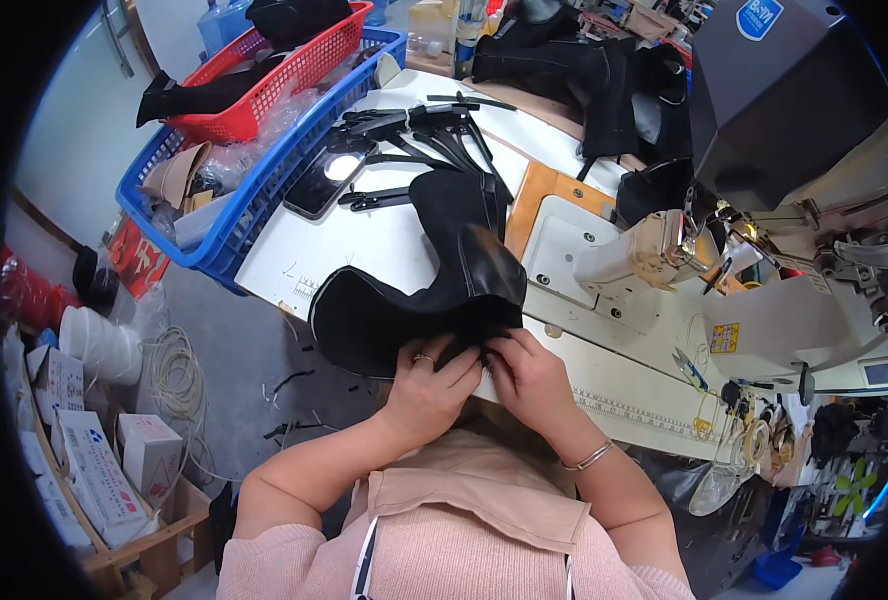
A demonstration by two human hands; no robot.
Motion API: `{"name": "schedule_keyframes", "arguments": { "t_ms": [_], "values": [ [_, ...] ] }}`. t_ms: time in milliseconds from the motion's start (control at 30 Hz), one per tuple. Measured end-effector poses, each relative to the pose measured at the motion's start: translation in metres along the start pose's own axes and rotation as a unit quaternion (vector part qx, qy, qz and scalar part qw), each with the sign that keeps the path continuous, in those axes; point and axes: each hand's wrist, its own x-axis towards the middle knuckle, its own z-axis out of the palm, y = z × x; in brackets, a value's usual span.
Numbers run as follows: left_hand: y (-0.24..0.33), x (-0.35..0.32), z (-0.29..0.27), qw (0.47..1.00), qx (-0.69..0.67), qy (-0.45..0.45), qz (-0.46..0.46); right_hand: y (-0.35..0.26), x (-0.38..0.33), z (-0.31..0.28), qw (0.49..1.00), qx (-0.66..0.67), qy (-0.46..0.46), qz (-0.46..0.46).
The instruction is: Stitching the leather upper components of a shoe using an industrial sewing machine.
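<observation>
A black boot upper (454, 250), part suede-like and part shiny leather, lies across the near side of the white table. My left hand (432, 388), with a ring on one finger, pinches its near edge. Close beside it, my right hand (532, 375) grips the same edge, fingers curled and thumb toward the left hand. The fingertips nearly meet, and whatever is between them is hidden by the fingers and dark material. Beyond the upper lie several thin black straps (449, 135). A dark phone (330, 178) rests left of them.
An industrial sewing machine (784, 120) stands on the right, its white arm (644, 255) reaching over the table. Small scissors (689, 368) lie near it. Blue (229, 235) and red baskets (234, 122) stand at the left. More black uppers (604, 90) are piled at the back.
</observation>
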Motion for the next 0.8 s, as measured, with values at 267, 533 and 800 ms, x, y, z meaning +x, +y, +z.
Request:
{"name": "schedule_keyframes", "arguments": {
  "t_ms": [267,533,800],
  "values": [
    [0.0,0.003,-0.004,0.997,0.026,-0.049,0.061,-0.002,0.006,-0.005,0.998,-0.027,-0.027,-0.045],
    [-0.001,-0.007,-0.016,0.991,0.014,-0.104,0.083,0.008,0.0,0.0,0.997,0.071,0.005,0.029],
    [-0.008,-0.011,-0.013,0.989,0.009,-0.105,0.108,0.002,-0.011,0.012,0.996,-0.051,0.03,-0.06]
  ]
}}
